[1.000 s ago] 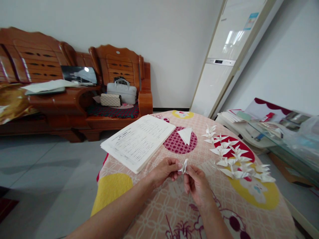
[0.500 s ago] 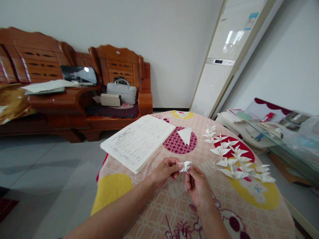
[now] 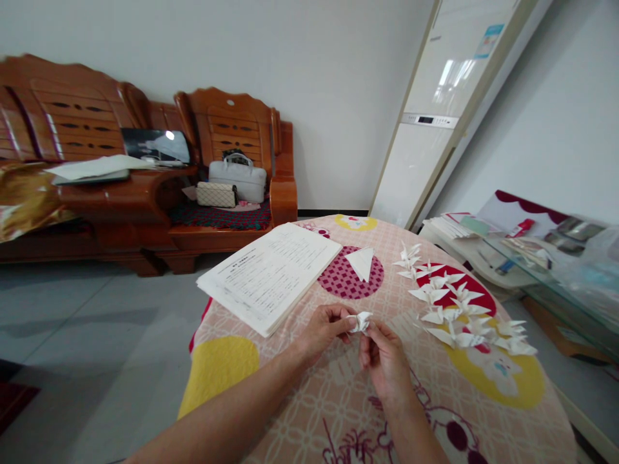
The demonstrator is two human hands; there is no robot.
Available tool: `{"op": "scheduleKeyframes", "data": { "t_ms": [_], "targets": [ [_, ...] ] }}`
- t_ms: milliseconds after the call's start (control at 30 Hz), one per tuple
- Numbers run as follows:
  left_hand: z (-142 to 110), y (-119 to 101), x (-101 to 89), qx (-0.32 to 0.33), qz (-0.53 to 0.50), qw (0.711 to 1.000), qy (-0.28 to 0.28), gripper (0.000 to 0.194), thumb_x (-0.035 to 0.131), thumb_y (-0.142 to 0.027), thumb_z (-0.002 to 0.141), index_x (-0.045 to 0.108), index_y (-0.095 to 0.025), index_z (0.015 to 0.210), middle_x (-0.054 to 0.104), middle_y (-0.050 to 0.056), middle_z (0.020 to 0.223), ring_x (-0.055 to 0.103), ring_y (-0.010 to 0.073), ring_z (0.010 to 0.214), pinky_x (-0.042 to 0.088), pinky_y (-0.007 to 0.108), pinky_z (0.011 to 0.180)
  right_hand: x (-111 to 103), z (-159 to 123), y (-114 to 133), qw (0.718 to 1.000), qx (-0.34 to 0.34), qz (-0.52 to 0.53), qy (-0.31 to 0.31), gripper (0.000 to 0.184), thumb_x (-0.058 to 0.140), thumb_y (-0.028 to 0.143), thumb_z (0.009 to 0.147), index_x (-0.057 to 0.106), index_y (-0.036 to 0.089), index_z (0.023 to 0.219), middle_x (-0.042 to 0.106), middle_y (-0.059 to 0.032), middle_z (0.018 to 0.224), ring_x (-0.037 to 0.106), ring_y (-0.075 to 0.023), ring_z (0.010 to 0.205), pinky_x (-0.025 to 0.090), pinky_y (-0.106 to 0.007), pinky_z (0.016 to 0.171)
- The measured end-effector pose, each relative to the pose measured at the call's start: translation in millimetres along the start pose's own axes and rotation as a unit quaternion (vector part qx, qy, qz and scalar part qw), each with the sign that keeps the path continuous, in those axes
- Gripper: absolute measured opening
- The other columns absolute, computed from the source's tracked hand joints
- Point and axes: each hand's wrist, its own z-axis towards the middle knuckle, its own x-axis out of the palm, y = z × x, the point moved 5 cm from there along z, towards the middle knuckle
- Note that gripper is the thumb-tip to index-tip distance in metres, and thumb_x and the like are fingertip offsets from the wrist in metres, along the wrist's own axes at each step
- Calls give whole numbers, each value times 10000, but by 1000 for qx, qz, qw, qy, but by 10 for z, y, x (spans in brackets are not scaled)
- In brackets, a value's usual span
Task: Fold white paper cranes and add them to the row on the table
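A small white paper crane [image 3: 362, 321] is pinched between my two hands above the patterned tablecloth. My left hand [image 3: 325, 330] grips its left side between thumb and fingers. On the opposite side, my right hand [image 3: 383, 353] holds it with thumb and forefinger, the other fingers curled in. Parts of the crane are hidden behind the fingertips. Several finished paper cranes [image 3: 452, 314] stand grouped to the right of my right hand. Beyond my hands lies a folded white paper triangle [image 3: 360, 263].
A stack of printed sheets [image 3: 271, 277] lies at the table's left. The round table's cloth [image 3: 300, 419] hangs over its edge. A wooden chair [image 3: 283, 193] with bags stands behind on the left. A glass-topped stand [image 3: 546, 270] with papers and plastic is on the right.
The view has shifted very slightly. Both hands keep their hold on the paper crane, which looks turned a little between the fingers.
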Motion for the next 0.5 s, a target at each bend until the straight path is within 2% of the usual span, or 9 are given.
{"op": "scheduleKeyframes", "data": {
  "t_ms": [267, 500],
  "targets": [
    [-10, 16, -30, -7, 28, 999, -42, 348, 758, -417, 695, 614, -104, 650, 648, 46, 698, 563, 107, 590, 463, 228, 587, 29, -9, 24, 1000, -10, -2, 2, 280, 735, 378, 742, 586, 166, 634, 541, 54, 463, 418, -60, 318, 326, -168, 300],
    [-1, 36, -45, -23, 36, 998, -43, 362, 766, -432, 684, 618, -103, 656, 633, 32, 657, 564, 103, 571, 464, 230, 594, 35, -16, 20, 1000, -10, -4, 6, 301, 733, 376, 744, 563, 166, 611, 531, 58, 459, 401, -52, 316, 306, -161, 299]
  ]
}}
